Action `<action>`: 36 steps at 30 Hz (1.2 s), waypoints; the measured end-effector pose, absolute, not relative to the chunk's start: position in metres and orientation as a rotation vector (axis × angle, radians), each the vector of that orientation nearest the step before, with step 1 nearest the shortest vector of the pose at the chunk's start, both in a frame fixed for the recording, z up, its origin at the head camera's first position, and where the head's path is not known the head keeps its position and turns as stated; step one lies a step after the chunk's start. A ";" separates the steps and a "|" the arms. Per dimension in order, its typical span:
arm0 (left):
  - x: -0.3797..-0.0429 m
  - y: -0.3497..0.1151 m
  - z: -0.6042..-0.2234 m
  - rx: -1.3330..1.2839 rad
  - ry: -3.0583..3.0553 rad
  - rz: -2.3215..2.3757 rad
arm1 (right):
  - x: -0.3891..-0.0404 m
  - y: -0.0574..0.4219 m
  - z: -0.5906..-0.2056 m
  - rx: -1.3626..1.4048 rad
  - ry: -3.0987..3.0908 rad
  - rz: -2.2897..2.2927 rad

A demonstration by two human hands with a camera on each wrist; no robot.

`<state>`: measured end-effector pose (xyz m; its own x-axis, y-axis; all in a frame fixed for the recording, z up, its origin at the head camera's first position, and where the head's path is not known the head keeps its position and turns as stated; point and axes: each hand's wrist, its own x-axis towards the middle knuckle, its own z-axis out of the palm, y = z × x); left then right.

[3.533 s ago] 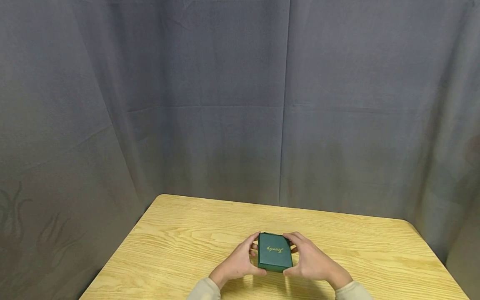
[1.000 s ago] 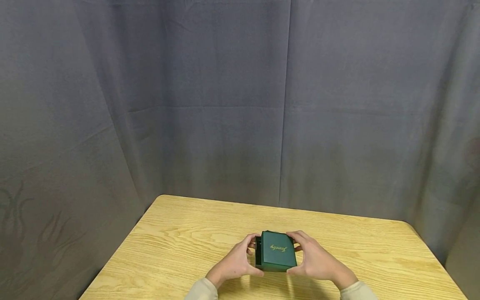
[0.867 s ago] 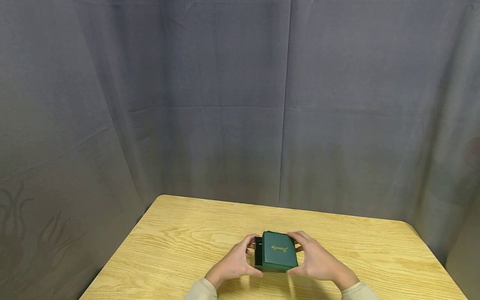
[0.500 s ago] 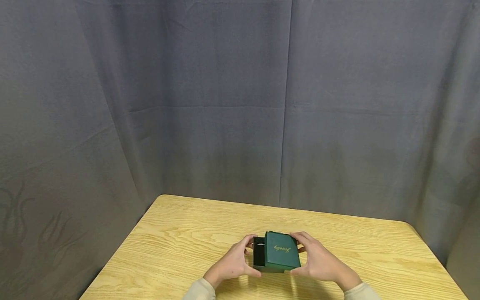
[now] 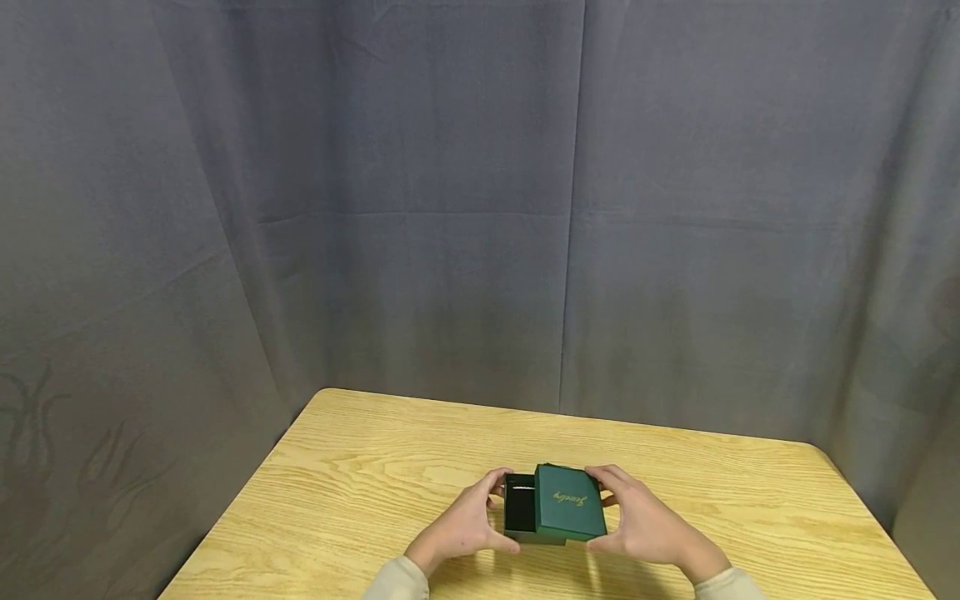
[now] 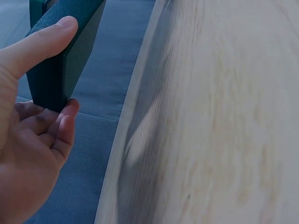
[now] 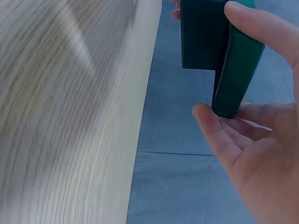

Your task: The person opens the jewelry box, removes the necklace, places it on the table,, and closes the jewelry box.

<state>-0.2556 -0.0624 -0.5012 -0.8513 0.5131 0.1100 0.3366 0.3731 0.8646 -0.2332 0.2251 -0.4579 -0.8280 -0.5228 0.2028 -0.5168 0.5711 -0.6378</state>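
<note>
A dark green box lies on the wooden table (image 5: 360,492) in the head view. Its lid (image 5: 570,502), with gold script, sits shifted to the right. That leaves the dark inside of the base (image 5: 520,508) exposed on the left. My left hand (image 5: 498,512) grips the base by its left side, thumb at the near edge and fingers at the far edge. My right hand (image 5: 609,510) grips the lid from the right in the same way. In the left wrist view the thumb (image 6: 46,42) presses the base (image 6: 58,70). The right wrist view shows the lid (image 7: 236,70) offset from the base (image 7: 201,37).
A grey curtain (image 5: 450,208) hangs close behind and to both sides of the table. The table's left edge (image 5: 247,492) and far edge (image 5: 570,415) are in sight. Bare wood surrounds the box.
My right hand has slid the lid to the right while my left hand keeps the base in place. The dark opening on the left has widened from nothing to a broad strip.
</note>
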 end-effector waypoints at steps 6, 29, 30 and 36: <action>-0.255 -0.063 -0.501 0.759 2.457 1.474 | -0.233 0.229 -0.459 -0.927 2.800 -1.103; -0.256 -0.063 -0.501 0.741 2.471 1.445 | -0.230 0.244 -0.463 -0.930 2.882 -1.029; -0.256 -0.063 -0.502 0.742 2.474 1.443 | -0.230 0.244 -0.464 -0.926 2.881 -1.028; -0.256 -0.063 -0.502 0.747 2.477 1.449 | -0.229 0.249 -0.465 -0.927 2.902 -1.020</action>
<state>-0.2563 -0.0633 -0.5016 -0.8586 0.5032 0.0977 0.3319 0.4004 0.8541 -0.2291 0.2486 -0.4646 -0.8312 -0.4981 0.2472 -0.5432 0.6325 -0.5521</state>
